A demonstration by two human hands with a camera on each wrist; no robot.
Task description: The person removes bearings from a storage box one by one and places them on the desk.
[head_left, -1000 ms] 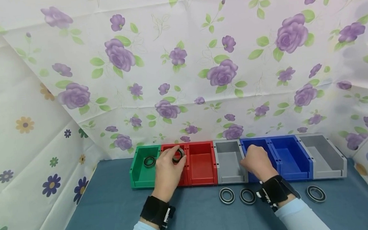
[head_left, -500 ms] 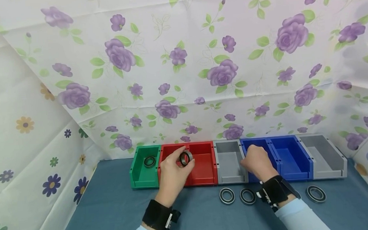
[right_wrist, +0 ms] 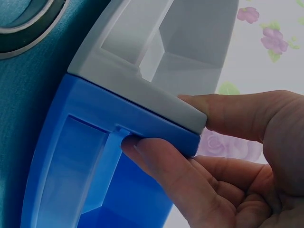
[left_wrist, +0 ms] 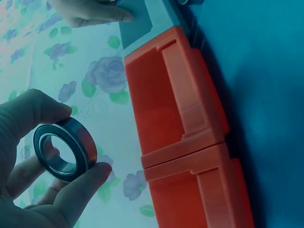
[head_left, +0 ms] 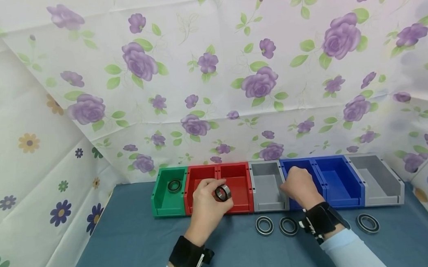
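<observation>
My left hand (head_left: 208, 203) pinches a ball bearing (left_wrist: 83, 138) between thumb and fingers. The bearing, a steel ring with a dark face, is tilted and held up in front of the right red bin (head_left: 235, 183). Part of the left red bin (head_left: 194, 181) is hidden behind that hand. Thumb and fingers of my right hand (head_left: 301, 187) pinch the adjoining side walls of the grey bin (right_wrist: 121, 80) and the left blue bin (right_wrist: 52, 161). In the right wrist view, the thumb is on the grey side and a finger reaches inside the blue bin.
At the row's left end, a green bin (head_left: 166, 201) contains one bearing (head_left: 169, 188). Another blue bin (head_left: 334, 179) and a grey bin (head_left: 373, 181) continue it rightward. Bearings (head_left: 258, 226) lie on the blue-grey tabletop (head_left: 132, 236) before the bins, one farther right (head_left: 360, 225).
My left hand has moved right and toward me, carrying the bearing from over the left red bin to the front of the right one. The right hand keeps its place.
</observation>
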